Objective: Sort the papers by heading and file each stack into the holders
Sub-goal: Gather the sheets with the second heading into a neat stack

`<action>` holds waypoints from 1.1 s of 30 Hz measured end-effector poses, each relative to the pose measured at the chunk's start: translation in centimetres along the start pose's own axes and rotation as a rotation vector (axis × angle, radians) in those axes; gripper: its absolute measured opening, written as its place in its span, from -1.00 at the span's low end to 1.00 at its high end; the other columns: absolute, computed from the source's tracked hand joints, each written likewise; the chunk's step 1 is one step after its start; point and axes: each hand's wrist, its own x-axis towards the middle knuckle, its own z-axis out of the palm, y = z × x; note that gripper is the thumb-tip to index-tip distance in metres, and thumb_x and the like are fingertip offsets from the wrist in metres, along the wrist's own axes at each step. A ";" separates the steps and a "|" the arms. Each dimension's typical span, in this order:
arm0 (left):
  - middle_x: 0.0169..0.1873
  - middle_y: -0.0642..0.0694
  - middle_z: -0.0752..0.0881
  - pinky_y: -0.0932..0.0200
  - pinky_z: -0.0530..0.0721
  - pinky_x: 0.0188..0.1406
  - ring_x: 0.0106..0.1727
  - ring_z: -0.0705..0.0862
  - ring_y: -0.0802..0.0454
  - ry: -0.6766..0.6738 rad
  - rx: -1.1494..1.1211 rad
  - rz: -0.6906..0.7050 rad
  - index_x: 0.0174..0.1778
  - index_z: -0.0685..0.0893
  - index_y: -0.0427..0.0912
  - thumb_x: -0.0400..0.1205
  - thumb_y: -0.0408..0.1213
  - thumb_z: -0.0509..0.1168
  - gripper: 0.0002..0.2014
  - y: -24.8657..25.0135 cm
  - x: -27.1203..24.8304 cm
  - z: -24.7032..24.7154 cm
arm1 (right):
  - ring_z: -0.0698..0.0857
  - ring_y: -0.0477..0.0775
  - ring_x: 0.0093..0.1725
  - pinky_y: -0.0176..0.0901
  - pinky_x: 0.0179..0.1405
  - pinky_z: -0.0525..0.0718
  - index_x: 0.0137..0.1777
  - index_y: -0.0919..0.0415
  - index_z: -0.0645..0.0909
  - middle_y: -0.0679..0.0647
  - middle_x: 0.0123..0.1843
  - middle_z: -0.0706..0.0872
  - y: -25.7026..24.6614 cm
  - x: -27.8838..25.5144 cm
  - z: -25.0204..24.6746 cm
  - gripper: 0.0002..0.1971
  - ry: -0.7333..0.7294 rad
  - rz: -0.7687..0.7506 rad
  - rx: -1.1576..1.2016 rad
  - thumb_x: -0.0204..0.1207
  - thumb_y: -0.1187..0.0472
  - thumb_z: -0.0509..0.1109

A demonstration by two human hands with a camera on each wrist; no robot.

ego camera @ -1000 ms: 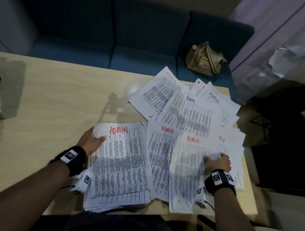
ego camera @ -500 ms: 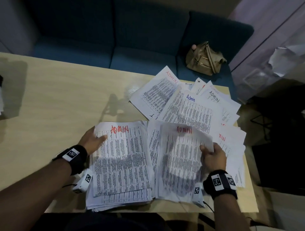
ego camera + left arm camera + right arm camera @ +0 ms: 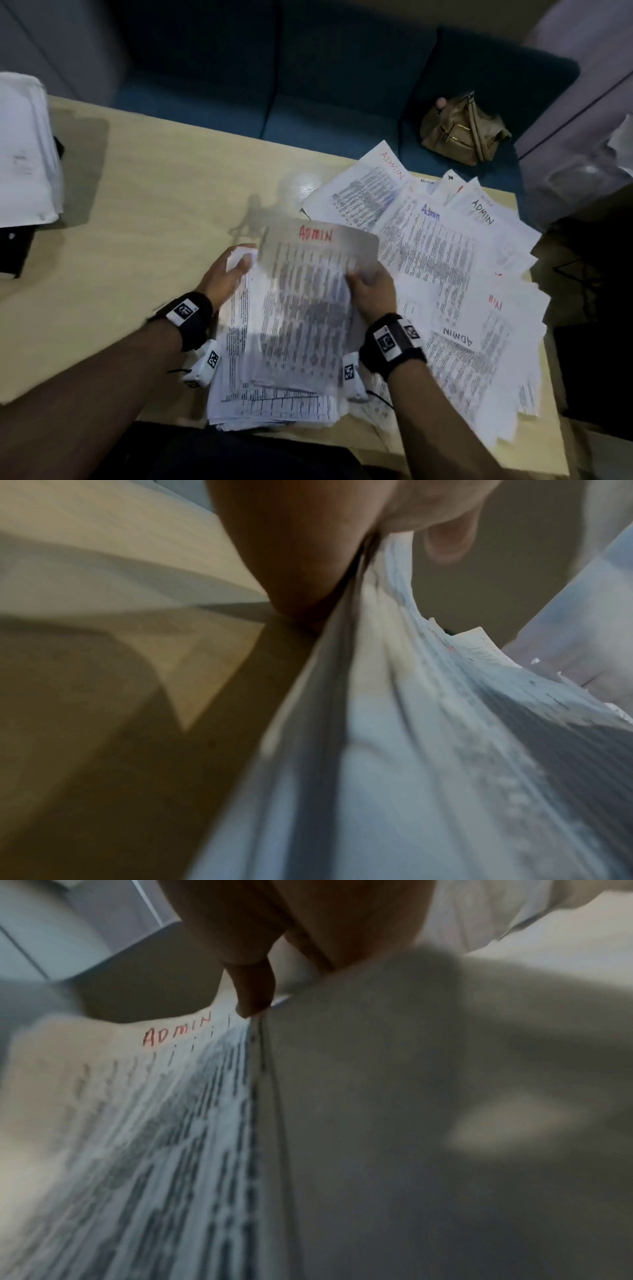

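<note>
At six o'clock, the gathered stack (image 3: pixel 274 404) is lifted at its far end by the left hand (image 3: pixel 224 274), fingers curled round it. A sheet headed ADMIN (image 3: pixel 308 291) is pinched by the right hand (image 3: pixel 371 291) above it. Sorting is judged underway; squaring is needed next. Loose papers (image 3: pixel 462 274) remain on the surface (image 3: pixel 137 240) toward two o'clock.

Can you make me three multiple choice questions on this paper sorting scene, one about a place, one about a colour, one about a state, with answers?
1. Where does the tan bag lie?
A. on the table
B. on the blue sofa
C. on the floor

2. What colour is the ADMIN heading on the sheet in the right hand?
A. red
B. green
C. black

3. What is the left hand doing?
A. hanging idle
B. pointing at the bag
C. holding the stack

Answers:
1 B, it lies on the sofa cushion beyond the table.
2 A, red lettering shows at the top.
3 C, its fingers are round the stack's edge.
</note>
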 end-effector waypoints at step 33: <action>0.15 0.03 0.69 0.04 0.54 0.25 0.28 0.65 -0.08 -0.036 0.245 -0.077 0.38 0.53 0.05 0.52 -0.34 0.49 -0.47 -2.3 0.4 -0.2 | 0.59 0.31 0.32 -0.04 0.25 0.58 0.55 0.35 0.22 0.27 0.36 0.55 6.9 -1.4 -5.6 -0.32 0.191 0.575 0.015 0.50 0.33 0.46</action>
